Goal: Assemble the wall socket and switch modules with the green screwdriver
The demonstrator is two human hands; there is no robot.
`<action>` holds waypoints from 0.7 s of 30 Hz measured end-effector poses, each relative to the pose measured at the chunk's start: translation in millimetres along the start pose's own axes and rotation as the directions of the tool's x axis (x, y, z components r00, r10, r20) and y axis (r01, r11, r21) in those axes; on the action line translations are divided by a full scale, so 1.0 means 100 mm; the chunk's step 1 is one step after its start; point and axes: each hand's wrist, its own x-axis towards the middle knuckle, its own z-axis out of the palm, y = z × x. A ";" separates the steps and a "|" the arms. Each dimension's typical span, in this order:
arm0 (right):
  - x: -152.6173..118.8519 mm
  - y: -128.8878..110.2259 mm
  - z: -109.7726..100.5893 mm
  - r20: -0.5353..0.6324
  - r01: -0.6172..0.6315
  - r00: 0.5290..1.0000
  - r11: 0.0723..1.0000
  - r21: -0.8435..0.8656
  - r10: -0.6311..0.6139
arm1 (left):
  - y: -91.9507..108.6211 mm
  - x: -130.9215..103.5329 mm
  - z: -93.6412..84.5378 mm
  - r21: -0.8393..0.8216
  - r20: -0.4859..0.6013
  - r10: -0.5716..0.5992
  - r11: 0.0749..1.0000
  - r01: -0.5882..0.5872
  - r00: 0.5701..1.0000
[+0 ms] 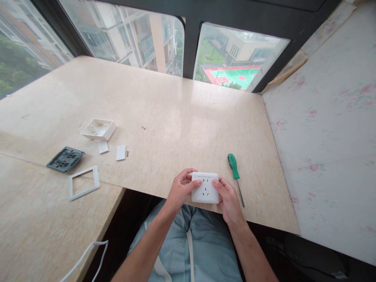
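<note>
A white wall socket (205, 197) with several slots in its face is held at the front edge of the stone counter. My left hand (180, 188) grips its left side, thumb on the front face. On the opposite side, my right hand (228, 197) is closed on it the same way, thumb near the upper right corner. The fingers behind the socket are partly hidden. Just right of my right hand lies a screwdriver (233, 166) with a green handle, its shaft pointing toward the counter's front edge.
On the left of the counter (182, 117) lie an open white box (102, 136), a dark grey socket back (65, 159), a white frame (84, 195) and two small white plates (120, 152), (103, 147). A tiny screw (143, 127) lies farther back. A white cable (85, 252) hangs at lower left.
</note>
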 end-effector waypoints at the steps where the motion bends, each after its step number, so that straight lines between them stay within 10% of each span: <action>1: 0.00 0.00 0.00 -0.003 -0.005 1.000 1.000 0.002 0.005 | 0.00 0.00 0.00 0.004 0.005 -0.002 1.000 0.002 1.000; 21: -0.05 -0.02 0.03 0.024 0.017 1.000 0.999 -0.042 -0.016 | -0.09 0.01 0.00 0.032 0.046 0.143 0.989 -0.145 0.989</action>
